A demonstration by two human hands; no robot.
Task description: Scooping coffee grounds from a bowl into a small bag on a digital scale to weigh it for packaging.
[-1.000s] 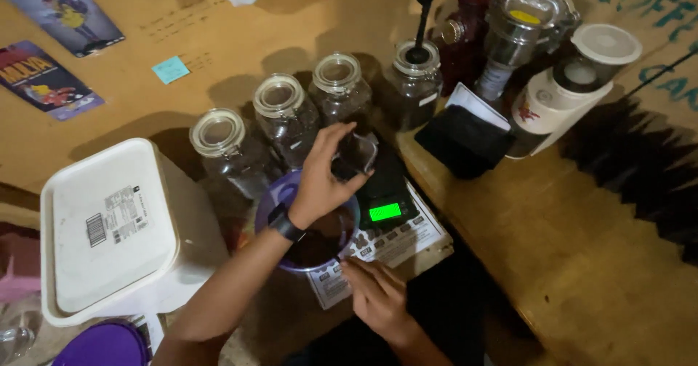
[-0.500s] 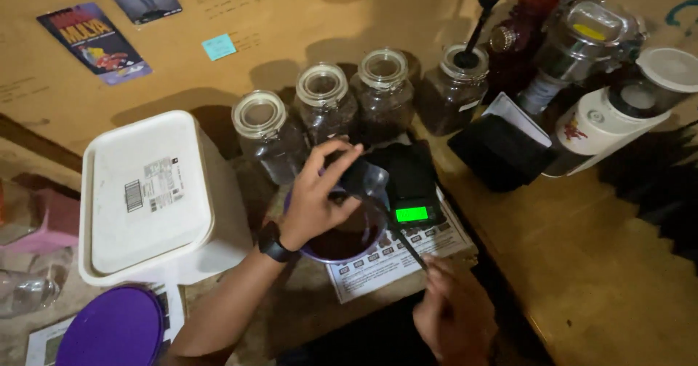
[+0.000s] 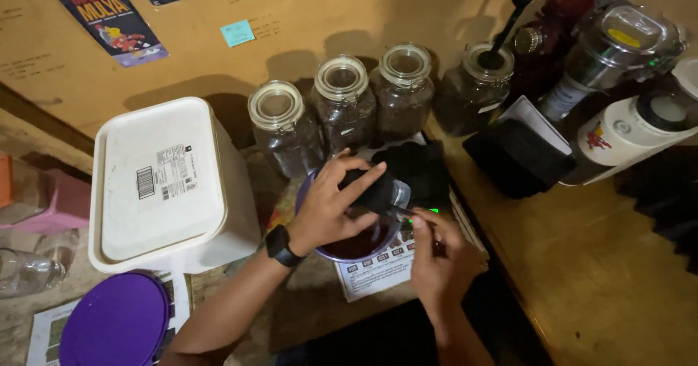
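the fingers (image 3: 347,181) of the left hand (image 3: 331,210) were curled closed round a small dark scoop or cup (image 3: 374,190), thumb below and fingertips over its top, holding it tilted above the purple-rimmed bowl (image 3: 342,253). the bowl sat directly beneath those fingers, with dark grounds visible inside, and rested on a scale (image 3: 425,184) whose green display glowed just right of the fingertips. the right hand (image 3: 440,260) lay just right of the left, fingers bent, its thumb and forefinger pinched at a thin dark item near the scoop's lip; what that item was could not be told.

judged from this view, the step appeared to be portioning grounds into the bowl. it would be done well by keeping the scoop low over the bowl's centre, tipping in small amounts, and keeping hands off the rim so the reading stays true.

the left forearm came in from the lower left, wrist bearing a black watch (image 3: 280,246) and bent slightly inward. the right forearm rose from the bottom edge, wrist straight. beyond the fingers stood three open glass jars (image 3: 342,108); a white lidded tub (image 3: 163,181) stood well left.
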